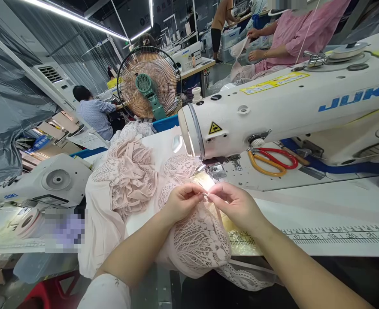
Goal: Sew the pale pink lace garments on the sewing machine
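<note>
Hands: I have left hand (pixel 184 201) and right hand (pixel 237 206) pinched narrow, fingertips meeting on a pale piece (pixel 205 195).
Lace garment (pixel 202 240): before the sewing machine (pixel 234 124), lapping over the counter (pixel 308 204) edge.
Risk: overhanging weight could, I judge, drag the lace down; a loose pinch could drop the piece.
Unclear: fingers mask the piece's ends; I can't make out the needle.

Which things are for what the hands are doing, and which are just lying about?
In the job:
- left hand and right hand, pinching a pale bit
- lace beneath
- machine, probably
- pile, likely, similar lace

Just about, it seems:
- scissors, untouched
- fan, behind
</note>
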Action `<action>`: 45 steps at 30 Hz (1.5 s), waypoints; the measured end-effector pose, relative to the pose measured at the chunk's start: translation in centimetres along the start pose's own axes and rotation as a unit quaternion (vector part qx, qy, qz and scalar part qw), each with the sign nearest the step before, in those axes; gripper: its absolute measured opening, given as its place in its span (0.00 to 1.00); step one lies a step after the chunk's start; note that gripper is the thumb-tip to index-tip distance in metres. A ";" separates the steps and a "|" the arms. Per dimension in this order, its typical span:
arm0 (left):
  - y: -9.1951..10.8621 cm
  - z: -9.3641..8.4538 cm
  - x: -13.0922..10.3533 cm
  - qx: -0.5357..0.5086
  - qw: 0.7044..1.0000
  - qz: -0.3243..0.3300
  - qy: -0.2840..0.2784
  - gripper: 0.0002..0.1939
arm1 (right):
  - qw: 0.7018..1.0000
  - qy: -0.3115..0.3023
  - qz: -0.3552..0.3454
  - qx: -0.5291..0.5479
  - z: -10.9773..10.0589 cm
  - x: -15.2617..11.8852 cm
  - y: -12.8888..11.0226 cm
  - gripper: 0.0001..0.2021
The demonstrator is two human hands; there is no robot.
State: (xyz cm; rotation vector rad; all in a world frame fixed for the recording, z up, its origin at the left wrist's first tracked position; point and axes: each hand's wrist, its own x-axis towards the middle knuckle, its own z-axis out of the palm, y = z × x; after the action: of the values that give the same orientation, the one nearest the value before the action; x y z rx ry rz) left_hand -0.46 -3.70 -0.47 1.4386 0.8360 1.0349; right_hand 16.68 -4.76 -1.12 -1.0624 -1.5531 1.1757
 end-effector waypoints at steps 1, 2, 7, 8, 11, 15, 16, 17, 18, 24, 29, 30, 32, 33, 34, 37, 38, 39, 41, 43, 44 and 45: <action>-0.1 0.0 0.0 0.006 1.000 0.003 0.001 0.07 | 1.000 0.000 -0.002 0.002 0.0 0.0 0.0 0.07; -0.1 0.0 0.0 0.012 1.000 0.003 0.002 0.07 | 1.000 0.000 -0.003 0.002 0.0 0.0 -0.1 0.06; 0.0 0.1 -0.1 0.051 0.998 0.031 0.019 0.06 | 1.000 0.004 -0.007 -0.017 0.1 -0.1 0.0 0.05; 0.1 0.1 -0.1 0.068 0.997 0.040 0.024 0.05 | 1.000 0.006 -0.014 -0.020 0.1 -0.1 0.1 0.05; 0.3 0.2 -0.1 0.139 0.987 0.068 0.031 0.05 | 0.999 0.011 -0.046 -0.015 0.1 -0.1 0.4 0.04; 0.3 0.2 -0.2 0.176 0.980 0.090 0.031 0.05 | 0.998 0.009 -0.070 -0.007 0.1 -0.1 0.5 0.05; 0.3 0.2 -0.2 0.175 0.980 0.089 0.032 0.05 | 0.997 0.008 -0.072 -0.007 0.1 -0.1 0.5 0.05; 0.3 0.2 -0.2 0.172 0.981 0.089 0.031 0.05 | 0.997 0.006 -0.073 -0.006 0.1 -0.1 0.5 0.05; 0.3 0.2 -0.2 0.169 0.981 0.090 0.030 0.05 | 0.997 0.005 -0.074 -0.006 0.1 -0.1 0.5 0.05; 0.4 0.0 -0.1 0.185 0.976 0.110 0.006 0.05 | 0.999 0.003 -0.042 -0.005 0.1 -0.1 0.4 0.03; 0.1 -0.2 -0.1 0.163 0.981 0.105 -0.001 0.06 | 1.000 0.005 -0.011 0.014 0.1 0.0 0.1 0.04; 0.1 -0.2 -0.1 0.159 0.982 0.101 -0.002 0.07 | 1.000 0.004 -0.002 0.017 0.1 0.0 0.1 0.05; 0.1 -0.1 -0.1 0.155 0.984 0.094 -0.002 0.07 | 1.000 0.003 0.012 0.023 0.1 0.0 0.0 0.06; 0.1 -0.1 -0.1 0.153 0.984 0.091 -0.004 0.07 | 1.000 0.000 0.018 0.025 0.1 0.0 0.0 0.06; 0.2 -0.1 -0.1 0.152 0.984 0.089 -0.005 0.07 | 0.999 -0.003 0.023 0.027 0.1 0.0 0.0 0.07; 0.5 0.0 0.0 0.147 0.985 0.088 -0.003 0.06 | 0.999 -0.006 0.035 0.032 0.0 0.1 -0.1 0.08; 0.6 0.0 0.0 0.146 0.986 0.085 -0.001 0.06 | 0.999 -0.006 0.039 0.035 0.0 0.2 -0.2 0.09; 0.7 0.1 0.0 0.145 0.986 0.080 0.001 0.06 | 0.998 -0.006 0.043 0.040 0.0 0.2 -0.3 0.09; 0.9 0.1 0.0 0.144 0.988 0.062 0.004 0.07 | 0.997 -0.011 0.052 0.050 0.0 0.3 -0.3 0.10; 0.9 0.2 0.0 0.133 0.991 0.032 0.004 0.08 | 0.997 -0.017 0.060 0.055 0.0 0.3 -0.2 0.10; 0.9 0.2 0.0 0.123 0.992 0.015 0.004 0.09 | 0.996 -0.021 0.064 0.054 0.0 0.3 -0.1 0.10; 0.9 0.2 0.0 0.111 0.994 -0.004 0.004 0.10 | 0.996 -0.026 0.070 0.055 0.0 0.3 0.0 0.11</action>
State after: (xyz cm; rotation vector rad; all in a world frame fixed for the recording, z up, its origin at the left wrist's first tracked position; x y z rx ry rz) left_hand -0.31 -3.92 0.43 1.6173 0.9863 0.9660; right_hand 16.62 -4.44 -1.04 -1.0891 -1.4552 1.3772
